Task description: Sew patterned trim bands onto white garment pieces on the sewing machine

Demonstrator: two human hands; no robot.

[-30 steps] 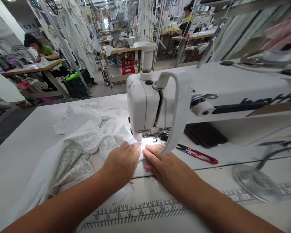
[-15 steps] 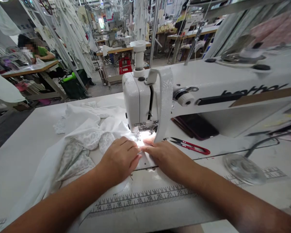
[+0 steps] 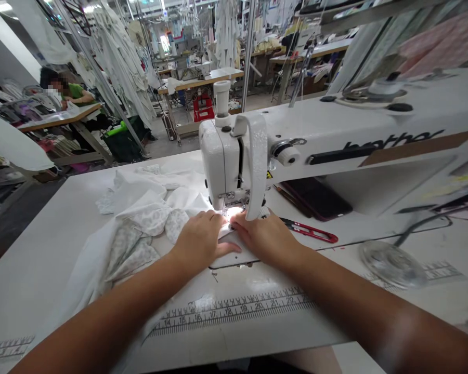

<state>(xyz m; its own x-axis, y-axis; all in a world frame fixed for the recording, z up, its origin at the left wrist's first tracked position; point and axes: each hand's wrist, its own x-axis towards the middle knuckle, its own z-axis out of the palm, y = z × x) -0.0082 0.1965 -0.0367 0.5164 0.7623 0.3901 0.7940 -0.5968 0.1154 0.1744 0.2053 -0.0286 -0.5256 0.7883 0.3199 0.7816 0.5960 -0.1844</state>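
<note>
A white sewing machine (image 3: pixel 222 161) stands over the table, its lamp lighting the needle area. My left hand (image 3: pixel 203 238) lies on white fabric (image 3: pixel 140 208) just left of the presser foot, thumb spread out to the right. Close to the foot on the right, my right hand (image 3: pixel 263 234) has its fingers pressed together at the fabric's edge; what they pinch is too small to make out. The fabric, partly with a grey pattern, spreads in folds to the left and hangs toward the front edge.
Red-handled thread snips (image 3: pixel 312 231) and a dark phone (image 3: pixel 315 198) lie right of my right hand, under the machine arm. A clear round dish (image 3: pixel 392 264) is farther right. A printed ruler (image 3: pixel 234 310) runs along the front. A person (image 3: pixel 72 93) sits at the back left.
My right hand has moved up closer to the presser foot and its fingers have drawn in. My left thumb has spread away from the fingers. The view has shifted slightly.
</note>
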